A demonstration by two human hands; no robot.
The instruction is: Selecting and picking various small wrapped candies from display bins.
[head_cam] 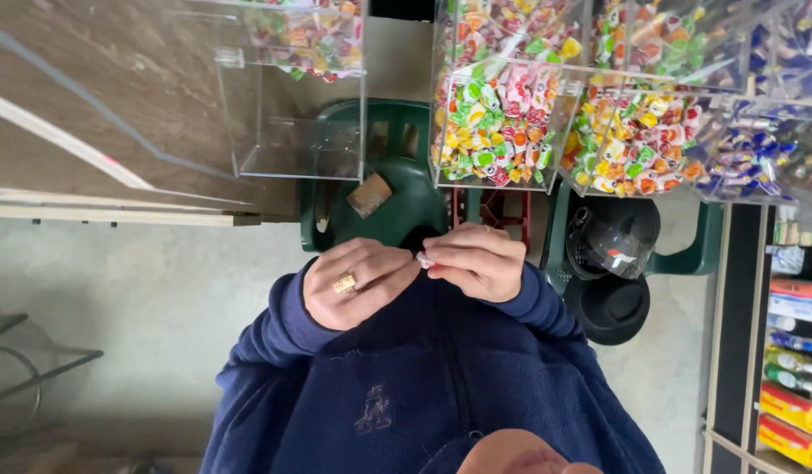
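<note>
A small, pale wrapped sweet [424,260] sits pinched between the fingertips of both hands, held close against the chest of a dark blue fleece top [423,377]. The left hand [357,283], with a broad gold ring [345,283] on one finger, is curled, its fingertips closed on one end of the crinkly wrapper; the right hand [479,261] is likewise bent, thumb and fingers nipping the other end. Beyond the hands stand clear, hard-edged plastic bins: one [498,123] heaped with glossy sweets in red, green, yellow and white wrappers, another [634,140] beside it with similar ones, and one [300,114] nearly bare. A green plastic chair [406,197] stands beneath the bins.
</note>
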